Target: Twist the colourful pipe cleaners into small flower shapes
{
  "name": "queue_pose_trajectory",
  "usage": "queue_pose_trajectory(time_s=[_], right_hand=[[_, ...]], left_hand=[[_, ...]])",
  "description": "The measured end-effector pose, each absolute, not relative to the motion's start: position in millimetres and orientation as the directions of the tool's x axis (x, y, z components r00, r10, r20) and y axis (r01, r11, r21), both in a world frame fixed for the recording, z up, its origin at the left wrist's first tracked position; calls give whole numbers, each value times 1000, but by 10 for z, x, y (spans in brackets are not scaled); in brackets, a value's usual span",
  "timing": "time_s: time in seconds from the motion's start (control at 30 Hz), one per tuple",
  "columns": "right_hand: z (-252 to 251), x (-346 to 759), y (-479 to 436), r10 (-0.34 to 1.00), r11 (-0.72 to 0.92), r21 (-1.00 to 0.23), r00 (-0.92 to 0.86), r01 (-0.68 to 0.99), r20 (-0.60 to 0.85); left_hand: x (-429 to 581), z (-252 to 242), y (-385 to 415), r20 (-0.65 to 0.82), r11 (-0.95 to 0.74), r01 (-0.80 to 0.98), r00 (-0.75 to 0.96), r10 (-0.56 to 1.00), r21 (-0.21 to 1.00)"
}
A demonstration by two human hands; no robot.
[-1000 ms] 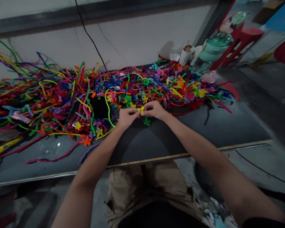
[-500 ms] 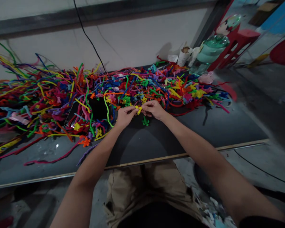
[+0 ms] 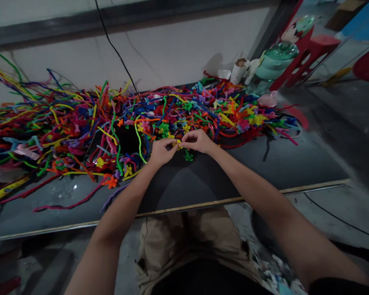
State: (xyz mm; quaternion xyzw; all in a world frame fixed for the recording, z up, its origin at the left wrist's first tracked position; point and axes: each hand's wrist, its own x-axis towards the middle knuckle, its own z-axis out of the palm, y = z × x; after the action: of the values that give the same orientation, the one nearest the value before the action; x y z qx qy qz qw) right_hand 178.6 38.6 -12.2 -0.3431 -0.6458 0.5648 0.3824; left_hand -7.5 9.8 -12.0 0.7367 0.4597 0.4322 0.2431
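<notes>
Between the fingertips of both hands is a small piece of yellow pipe cleaner (image 3: 178, 143), mostly covered by the fingers. My left hand (image 3: 163, 151) pinches it from the left side. From the right, my right hand (image 3: 198, 141) is closed on it with thumb and forefinger. Just below the fingers, a green pipe-cleaner figure (image 3: 188, 155) lies on the dark tabletop (image 3: 184, 184). A dense heap of coloured pipe cleaners (image 3: 80, 110), some twisted into small flower-like shapes, spreads behind the hands.
A black phone-like object (image 3: 130, 139) lies partly under the heap. At the back right stand a green clear bottle (image 3: 270, 67) and a white paper roll (image 3: 239, 71), with a red stool (image 3: 318, 53) beyond. A black cable (image 3: 117, 51) hangs down the wall.
My fingertips have come closer together over the yellow pipe cleaner, so less of it shows. The view has shifted very slightly.
</notes>
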Motion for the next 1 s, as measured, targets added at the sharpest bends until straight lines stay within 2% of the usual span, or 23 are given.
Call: queue_pose_trajectory(time_s=[0.13,0.23,0.3,0.37,0.43,0.53,0.8,1.0], right_hand=[[-124,1789,351,902,205,-979,-389,-3,190],[-172,1711,297,928,172,-985,-333,-13,167],[-209,1626,267,953,126,-991,-272,-48,135],[-231,1554,256,967,73,-992,-234,-106,96],[-229,1526,270,967,26,-989,-247,-149,62],[-197,1578,319,961,-9,-982,-272,-188,43],[-190,1787,427,866,-115,-985,-498,-125,-37],[-224,1767,402,851,-50,-997,-525,-54,-14]], left_hand=[[-58,-97,87,463,-482,529,179,868,699],[-21,-119,72,406,-403,531,118,906,745],[16,-159,75,295,-273,433,16,955,859],[49,-204,90,152,-129,254,-70,986,959],[64,-235,112,79,-69,101,-99,992,993],[43,-237,141,122,-119,43,-69,990,992],[-85,-171,146,381,-418,285,177,908,863],[-64,-153,79,379,-419,397,179,908,816]])
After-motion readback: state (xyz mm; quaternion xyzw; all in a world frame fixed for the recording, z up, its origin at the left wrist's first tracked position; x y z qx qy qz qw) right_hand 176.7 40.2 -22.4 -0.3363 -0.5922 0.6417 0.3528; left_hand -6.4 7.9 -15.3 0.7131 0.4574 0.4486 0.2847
